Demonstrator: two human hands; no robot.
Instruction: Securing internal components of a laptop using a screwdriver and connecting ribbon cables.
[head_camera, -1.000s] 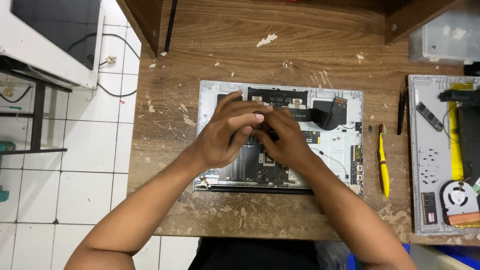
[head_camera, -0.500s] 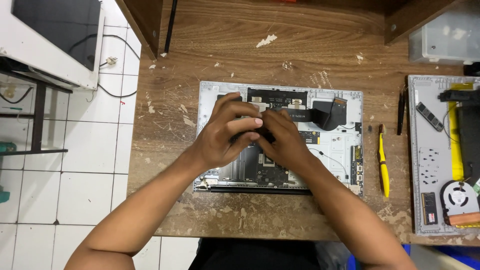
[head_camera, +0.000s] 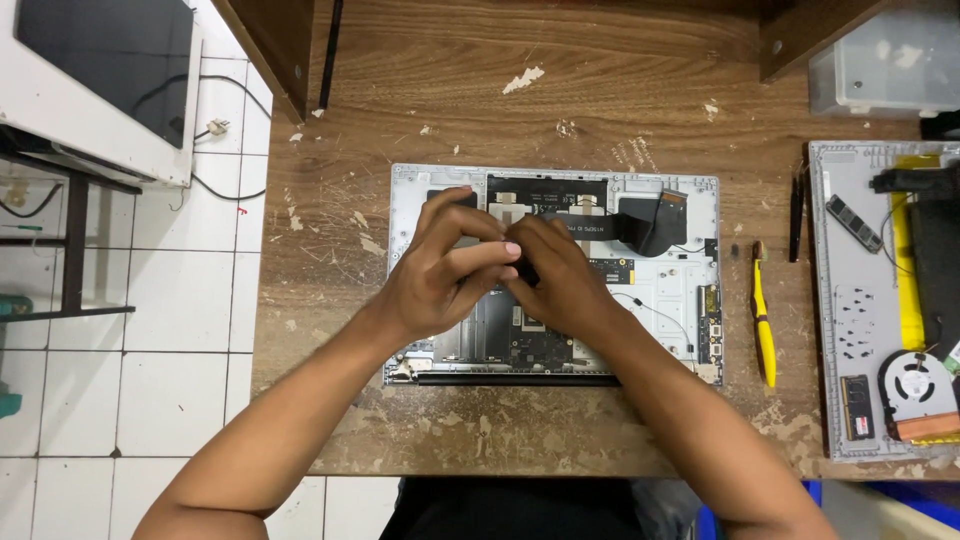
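The opened laptop chassis (head_camera: 660, 290) lay flat at mid-frame on the wooden tabletop (head_camera: 450, 100), its long axis running left to right. Both hands met over its centre, touching: the left hand (head_camera: 445, 270) came in from lower left with fingers curled, the right hand (head_camera: 560, 275) from lower right, closed around a small dark part I could not identify. A black ribbon cable (head_camera: 625, 225) ran just right of them.

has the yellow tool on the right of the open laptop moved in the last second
No. The yellow tool lies on the wooden table in the same spot, just right of the opened laptop base, as it did before.
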